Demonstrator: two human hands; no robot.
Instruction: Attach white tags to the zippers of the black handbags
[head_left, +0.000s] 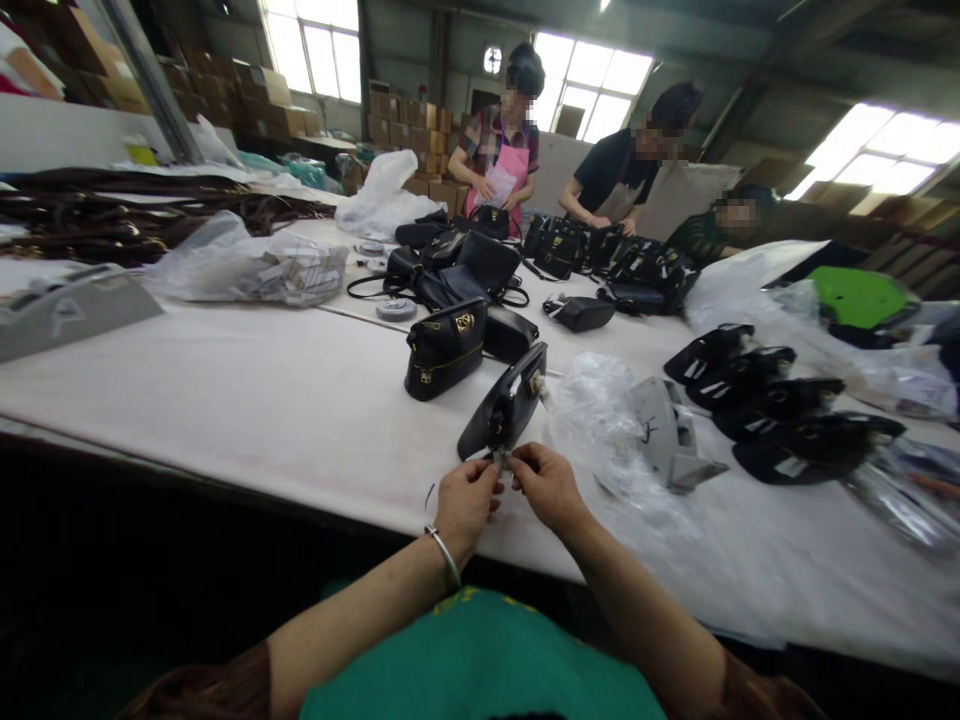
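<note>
A black handbag (pixel 506 405) stands on the white-covered table, end on to me, with gold-coloured hardware on its right side. At its near end, a small pale tag (pixel 501 459) is pinched between the fingertips of both hands; its exact form is too small to make out. My left hand (pixel 466 503), a bracelet (pixel 444 555) on its wrist, is closed on the tag from the left. From the right, my right hand (pixel 553 487) pinches it with thumb and forefinger. Just beyond, to the left, another black handbag (pixel 444 350) with a gold zip stands upright.
Crumpled clear plastic (pixel 600 400) and a grey tape dispenser (pixel 671 435) lie at the right, before a row of black bags (pixel 810 440). More black bags (pixel 465 275) are piled farther back. A second dispenser (pixel 71 310) stands left. Co-workers (pixel 499 150) work across the table.
</note>
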